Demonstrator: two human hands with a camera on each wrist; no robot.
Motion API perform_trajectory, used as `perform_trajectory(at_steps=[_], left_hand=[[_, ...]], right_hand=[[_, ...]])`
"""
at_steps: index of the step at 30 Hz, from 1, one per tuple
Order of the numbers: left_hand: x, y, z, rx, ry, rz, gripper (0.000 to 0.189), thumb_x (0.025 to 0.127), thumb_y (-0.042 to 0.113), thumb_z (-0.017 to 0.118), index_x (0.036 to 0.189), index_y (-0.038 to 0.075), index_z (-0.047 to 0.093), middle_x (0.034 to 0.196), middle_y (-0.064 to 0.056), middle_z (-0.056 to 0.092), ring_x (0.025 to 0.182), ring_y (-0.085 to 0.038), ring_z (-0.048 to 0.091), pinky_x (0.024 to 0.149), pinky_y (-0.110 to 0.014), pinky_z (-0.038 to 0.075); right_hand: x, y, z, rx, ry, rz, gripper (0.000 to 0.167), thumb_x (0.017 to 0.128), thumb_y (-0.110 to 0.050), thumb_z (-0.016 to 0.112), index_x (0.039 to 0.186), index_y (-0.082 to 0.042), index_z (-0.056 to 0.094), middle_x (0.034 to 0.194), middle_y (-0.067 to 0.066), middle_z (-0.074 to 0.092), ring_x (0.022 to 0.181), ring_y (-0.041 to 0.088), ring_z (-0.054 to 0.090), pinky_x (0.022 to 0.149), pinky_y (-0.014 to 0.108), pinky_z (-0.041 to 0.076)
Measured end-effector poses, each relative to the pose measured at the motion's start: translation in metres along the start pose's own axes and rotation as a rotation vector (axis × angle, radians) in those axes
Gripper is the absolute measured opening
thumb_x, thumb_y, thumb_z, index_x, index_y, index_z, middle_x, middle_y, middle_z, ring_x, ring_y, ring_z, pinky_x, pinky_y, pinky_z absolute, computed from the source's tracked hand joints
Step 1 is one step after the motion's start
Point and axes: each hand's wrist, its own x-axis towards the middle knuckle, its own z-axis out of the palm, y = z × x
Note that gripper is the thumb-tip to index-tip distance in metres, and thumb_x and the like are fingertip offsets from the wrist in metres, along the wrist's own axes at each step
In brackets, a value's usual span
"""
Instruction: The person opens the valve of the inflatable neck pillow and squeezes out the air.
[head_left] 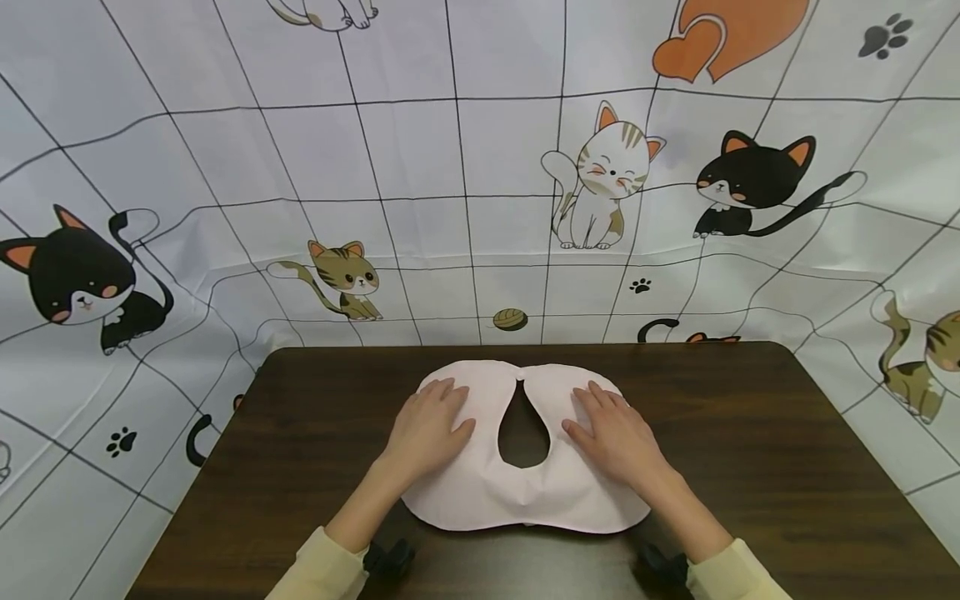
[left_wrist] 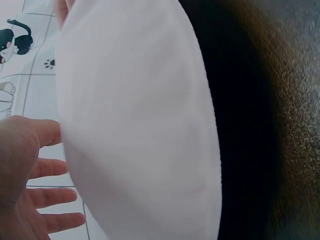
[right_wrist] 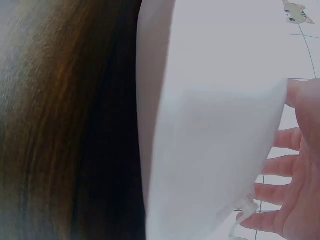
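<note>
A pale pink, collar-shaped fabric piece [head_left: 521, 498] lies on the brown table. A teardrop-shaped hole runs through its middle, and its two lobes meet at the far edge. My left hand [head_left: 429, 427] rests on the left lobe with fingers extended, and my right hand [head_left: 618, 435] rests likewise on the right lobe. From the left wrist, the fabric's near side [left_wrist: 140, 120] fills the middle of the view, with the left thumb [left_wrist: 47, 132] by its edge. The right wrist view shows spread right-hand fingers [right_wrist: 277, 165] beside the fabric and a clear strip [right_wrist: 245, 212] near the fingertips.
The dark wooden tabletop [head_left: 757, 450] extends on both sides of the fabric. A white curtain or sheet [head_left: 405, 158] printed with cats, paw prints and grid lines surrounds the table at the back and sides. Dark wrist mounts [head_left: 390, 558] show below the sleeves.
</note>
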Motion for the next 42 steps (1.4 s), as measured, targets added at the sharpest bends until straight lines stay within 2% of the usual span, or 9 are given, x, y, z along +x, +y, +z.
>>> perform_trajectory(at_steps=[7, 12, 27, 32, 42], left_hand=[[-0.007, 0.006, -0.005, -0.021, 0.029, 0.008, 0.046, 0.095, 0.031, 0.071, 0.133, 0.007, 0.066, 0.142, -0.020, 0.058, 0.135, -0.040, 0.051, 0.109, -0.059, 0.039], [-0.010, 0.007, -0.005, -0.025, 0.026, 0.013, 0.046, 0.094, 0.031, 0.071, 0.133, 0.007, 0.067, 0.142, -0.020, 0.058, 0.135, -0.041, 0.050, 0.109, -0.061, 0.038], [-0.017, 0.000, 0.011, -0.028, -0.016, -0.013, 0.045, 0.096, 0.034, 0.069, 0.134, 0.009, 0.067, 0.143, -0.018, 0.058, 0.137, -0.041, 0.048, 0.107, -0.066, 0.038], [-0.019, 0.001, 0.013, -0.029, -0.010, -0.010, 0.044, 0.096, 0.033, 0.068, 0.133, 0.008, 0.067, 0.142, -0.019, 0.058, 0.136, -0.043, 0.048, 0.105, -0.067, 0.039], [-0.023, 0.003, 0.009, -0.040, -0.019, -0.024, 0.045, 0.096, 0.033, 0.069, 0.134, 0.008, 0.067, 0.144, -0.019, 0.057, 0.139, -0.043, 0.046, 0.108, -0.065, 0.037]], right_hand=[[-0.005, 0.004, 0.002, 0.009, 0.033, -0.014, 0.056, 0.099, -0.035, 0.066, 0.143, -0.001, 0.056, 0.150, 0.027, 0.048, 0.136, 0.049, 0.044, 0.106, 0.065, 0.038], [-0.006, 0.005, 0.003, 0.022, 0.033, -0.008, 0.056, 0.099, -0.034, 0.066, 0.143, 0.000, 0.056, 0.151, 0.028, 0.047, 0.137, 0.049, 0.043, 0.108, 0.063, 0.037], [-0.009, 0.008, 0.020, 0.054, -0.009, 0.009, 0.055, 0.101, -0.035, 0.063, 0.144, -0.003, 0.056, 0.152, 0.027, 0.046, 0.137, 0.048, 0.043, 0.109, 0.062, 0.036], [-0.010, 0.006, 0.024, 0.048, -0.010, 0.018, 0.055, 0.101, -0.036, 0.064, 0.144, -0.003, 0.056, 0.153, 0.026, 0.045, 0.138, 0.047, 0.043, 0.109, 0.062, 0.036], [-0.018, 0.000, 0.009, 0.051, -0.011, 0.006, 0.054, 0.101, -0.034, 0.064, 0.143, -0.001, 0.057, 0.151, 0.028, 0.046, 0.137, 0.050, 0.043, 0.109, 0.062, 0.035]])
